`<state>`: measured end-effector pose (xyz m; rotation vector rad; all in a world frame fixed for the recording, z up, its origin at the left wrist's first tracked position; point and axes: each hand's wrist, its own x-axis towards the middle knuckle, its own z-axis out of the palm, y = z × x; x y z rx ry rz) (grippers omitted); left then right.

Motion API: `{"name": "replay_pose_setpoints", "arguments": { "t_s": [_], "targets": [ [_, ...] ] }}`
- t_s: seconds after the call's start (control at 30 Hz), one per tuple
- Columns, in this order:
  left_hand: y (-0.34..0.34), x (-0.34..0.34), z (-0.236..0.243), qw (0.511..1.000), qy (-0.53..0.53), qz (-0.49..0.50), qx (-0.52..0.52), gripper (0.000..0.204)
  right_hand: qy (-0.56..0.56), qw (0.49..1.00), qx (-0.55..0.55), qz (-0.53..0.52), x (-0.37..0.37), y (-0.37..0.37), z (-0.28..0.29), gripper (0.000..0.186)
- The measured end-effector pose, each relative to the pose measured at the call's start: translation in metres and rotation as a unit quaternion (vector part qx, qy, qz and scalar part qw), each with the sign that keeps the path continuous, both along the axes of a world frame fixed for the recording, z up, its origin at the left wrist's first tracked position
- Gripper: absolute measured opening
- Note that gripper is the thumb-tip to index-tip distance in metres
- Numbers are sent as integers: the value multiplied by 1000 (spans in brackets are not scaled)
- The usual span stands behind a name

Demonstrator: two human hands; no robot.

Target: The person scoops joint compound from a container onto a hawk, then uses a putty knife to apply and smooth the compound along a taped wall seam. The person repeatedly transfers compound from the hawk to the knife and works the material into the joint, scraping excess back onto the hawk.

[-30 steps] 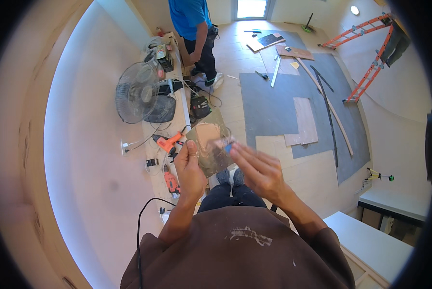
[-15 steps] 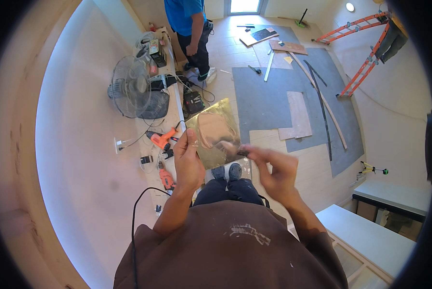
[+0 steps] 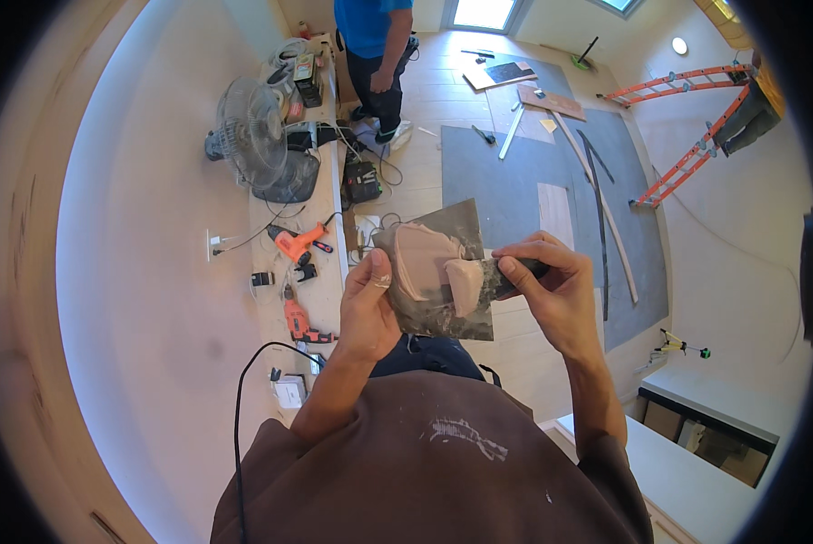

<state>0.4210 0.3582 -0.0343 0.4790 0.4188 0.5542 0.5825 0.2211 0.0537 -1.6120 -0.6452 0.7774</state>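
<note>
Two grips we had: our left fingers (image 3: pixel 378 268) grasped the flat plate (image 3: pixel 425 319) by its edge, our right fingers (image 3: pixel 521 277) clutched the putty knife (image 3: pixel 491 283), pinkish paste (image 3: pixel 425 258) on both!

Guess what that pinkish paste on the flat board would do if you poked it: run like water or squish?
The paste would probably squish and hold its shape, since its edges stand in ridges on the board. It's likely sticky too: a clump clings by the scraper, and there's a pale smear on the left hand.
</note>
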Motion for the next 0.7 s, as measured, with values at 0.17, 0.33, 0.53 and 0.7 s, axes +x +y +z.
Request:
{"name": "replay_pose_setpoints", "arguments": {
  "t_s": [0.17,0.33,0.53,0.7],
  "targets": [
    [-9,-5,-10,999,-15,11,-32,37,-16,999,-17,29,7,-5,3,11],
    [-10,-9,-9,999,-24,-3,-24,41,-16,999,-24,31,14,-11,-2,10],
    [-17,-9,-13,999,-23,0,-39,41,-2,999,-29,41,23,-16,-5,10],
    [-16,-16,-10,999,-9,26,-40,40,-91,995,-5,29,35,-27,-4,7]
  ]
}}
